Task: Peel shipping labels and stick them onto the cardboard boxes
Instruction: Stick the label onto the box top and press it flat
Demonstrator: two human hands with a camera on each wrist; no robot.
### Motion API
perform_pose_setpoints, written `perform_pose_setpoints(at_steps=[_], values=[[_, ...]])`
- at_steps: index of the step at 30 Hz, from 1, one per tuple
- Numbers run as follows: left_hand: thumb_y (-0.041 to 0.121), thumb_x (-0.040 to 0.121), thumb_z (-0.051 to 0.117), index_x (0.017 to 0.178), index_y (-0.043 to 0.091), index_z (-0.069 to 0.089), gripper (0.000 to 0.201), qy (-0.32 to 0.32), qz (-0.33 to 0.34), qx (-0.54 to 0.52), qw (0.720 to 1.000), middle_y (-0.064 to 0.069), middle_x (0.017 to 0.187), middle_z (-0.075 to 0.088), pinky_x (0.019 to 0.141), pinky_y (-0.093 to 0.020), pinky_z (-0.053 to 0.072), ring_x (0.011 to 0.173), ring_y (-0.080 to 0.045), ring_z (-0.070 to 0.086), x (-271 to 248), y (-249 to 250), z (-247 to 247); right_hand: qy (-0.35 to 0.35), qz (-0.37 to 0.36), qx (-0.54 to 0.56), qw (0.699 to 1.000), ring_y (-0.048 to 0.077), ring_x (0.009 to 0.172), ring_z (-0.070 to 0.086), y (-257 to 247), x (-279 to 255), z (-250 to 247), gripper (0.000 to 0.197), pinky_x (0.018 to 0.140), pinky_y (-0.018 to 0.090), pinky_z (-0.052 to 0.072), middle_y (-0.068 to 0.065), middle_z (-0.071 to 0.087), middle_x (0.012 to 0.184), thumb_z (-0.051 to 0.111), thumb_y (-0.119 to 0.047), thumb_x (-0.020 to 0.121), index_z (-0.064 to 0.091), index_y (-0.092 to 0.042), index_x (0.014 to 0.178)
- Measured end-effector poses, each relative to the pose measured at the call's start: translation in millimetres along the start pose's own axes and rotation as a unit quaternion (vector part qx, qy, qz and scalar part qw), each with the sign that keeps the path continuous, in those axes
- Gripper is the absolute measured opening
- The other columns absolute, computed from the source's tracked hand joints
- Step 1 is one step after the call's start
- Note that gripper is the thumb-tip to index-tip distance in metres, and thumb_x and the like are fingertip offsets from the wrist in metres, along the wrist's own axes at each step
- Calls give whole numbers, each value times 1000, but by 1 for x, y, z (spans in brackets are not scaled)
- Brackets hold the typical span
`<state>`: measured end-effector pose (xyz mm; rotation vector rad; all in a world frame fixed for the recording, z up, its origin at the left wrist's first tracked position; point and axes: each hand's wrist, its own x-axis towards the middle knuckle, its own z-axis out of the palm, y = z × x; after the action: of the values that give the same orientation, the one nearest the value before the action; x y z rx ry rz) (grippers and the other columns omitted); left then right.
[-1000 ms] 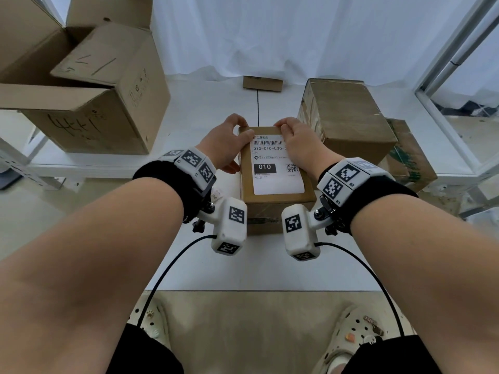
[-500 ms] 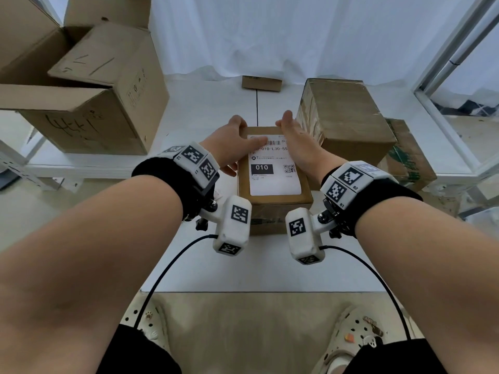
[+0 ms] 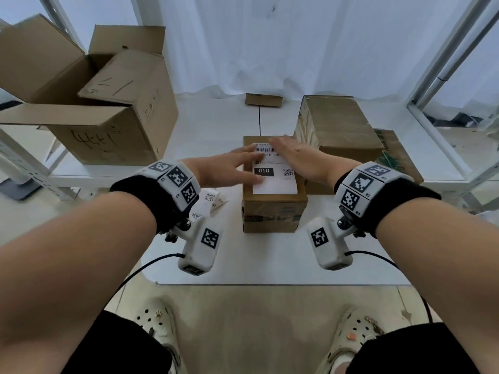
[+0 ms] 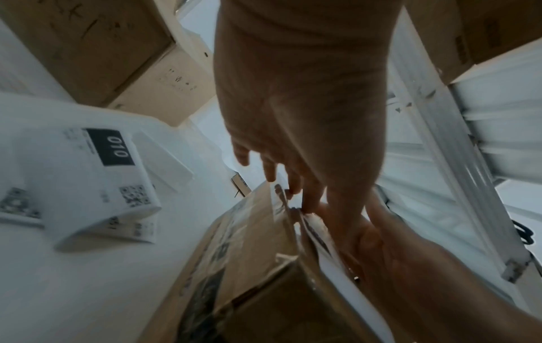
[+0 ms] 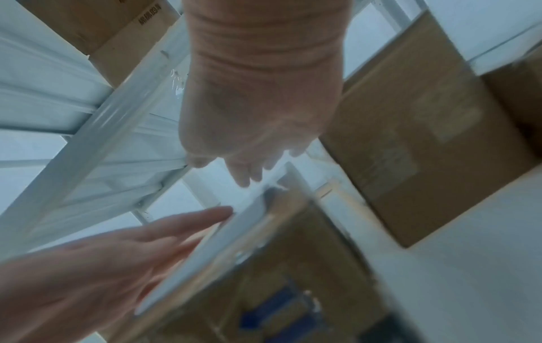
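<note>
Both flat, unclenched, the left hand [image 3: 226,168] and right hand [image 3: 297,157] press the shipping label [image 3: 274,171] atop the small cardboard box [image 3: 272,211], likely smoothing it so the adhesive bonds

Bright backlit daylight (soft shadows); wrist views motion-blurred, edges warped.

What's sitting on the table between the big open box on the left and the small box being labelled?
A loose stack of spare labels, lying on the white table; the left wrist view shows it best.
</note>
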<state>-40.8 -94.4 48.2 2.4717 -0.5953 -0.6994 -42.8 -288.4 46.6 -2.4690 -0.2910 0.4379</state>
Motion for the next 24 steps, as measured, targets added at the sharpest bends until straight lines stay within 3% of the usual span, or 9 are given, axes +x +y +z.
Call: perform_pose_setpoints(at_steps=[2,4,6,9,12,16,20,24], values=[[68,71,54,150,33,-2,103,-49,-25,70,996,16,157,-17,120,-41,-1,146,-14,-9,-7,-1,4,-41,6,-26,999,10,147,-4,4,-8,-1,59,117,30,-4,-3,2,161,16,-49,101,10,-20,152],[78,60,55,149,32,-12,121,-37,-20,180,983,12,156,-22,118,-46,-8,145,-16,-16,-6,-2,12,-87,3,-109,990,13,147,-10,7,-13,-3,74,119,35,-6,-1,-4,161,19,-63,94,5,-20,152],[76,62,60,150,27,-10,122,10,-3,240,971,6,158,-16,118,-47,-9,146,-16,-14,-3,-2,18,-122,3,-175,977,15,146,-16,7,-18,-5,95,120,39,-6,-1,-13,160,28,-75,82,-5,-19,152],[74,66,60,150,25,-6,118,45,-4,260,965,4,159,-11,118,-46,-10,146,-15,-14,2,-3,20,-141,-3,-235,962,15,145,-21,7,-24,-3,117,119,38,-9,-3,-21,158,51,-75,72,-16,-18,150],[76,68,56,150,21,-8,118,56,-2,288,956,2,159,-13,118,-42,-12,145,-14,-15,8,-4,23,-123,-30,-303,945,16,144,-24,14,-22,6,130,118,40,-12,-1,-25,157,62,-75,66,-23,-18,147],[73,79,42,149,22,-15,103,57,61,315,945,1,159,-14,117,-36,-14,145,-12,-15,13,-6,31,-67,-47,-314,946,15,145,-20,20,-14,15,119,118,36,-11,2,-21,158,62,-65,76,-19,-15,148],[60,91,37,150,27,-10,82,66,95,305,945,8,158,-11,115,-32,-13,146,-11,-9,11,-11,28,-34,-55,-293,954,18,147,-14,21,-11,21,108,119,35,-6,5,-14,160,57,-61,82,-12,-12,150],[48,96,38,151,29,4,67,88,127,293,944,8,159,0,118,-33,-2,147,-14,1,9,-17,26,5,-76,-281,957,19,148,-7,16,-15,28,94,120,33,-1,7,-7,160,51,-53,89,-4,-10,151]])
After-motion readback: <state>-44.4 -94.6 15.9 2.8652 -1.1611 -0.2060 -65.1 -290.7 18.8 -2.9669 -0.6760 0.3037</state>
